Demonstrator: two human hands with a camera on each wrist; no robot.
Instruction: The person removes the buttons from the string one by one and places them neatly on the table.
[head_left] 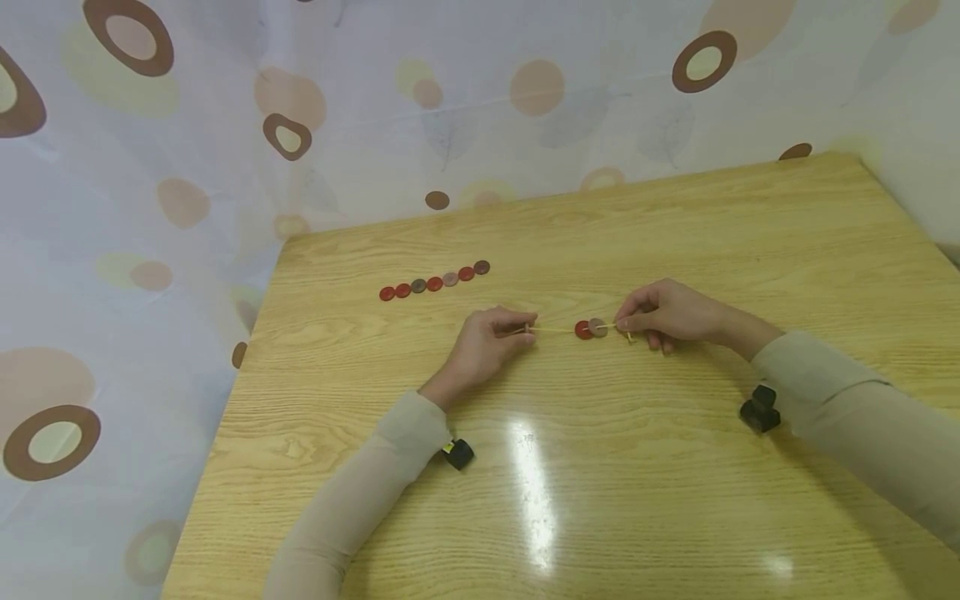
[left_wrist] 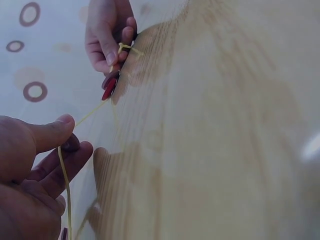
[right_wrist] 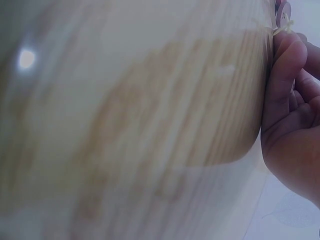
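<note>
A yellow string runs between the two hands, low over the wooden table. Threaded on it near the right hand are a red button and a pinkish-brown button. My left hand pinches a dark button between thumb and fingers, and the string passes by it, its tail hanging down in the left wrist view. With thumb and forefinger, my right hand pinches the string just beyond the two buttons. A knotted end sticks out past those fingertips.
Farther back on the table, several red, grey and brown buttons lie in a slanting row. A patterned curtain hangs along the back and left edges. Black wrist cameras sit at both cuffs.
</note>
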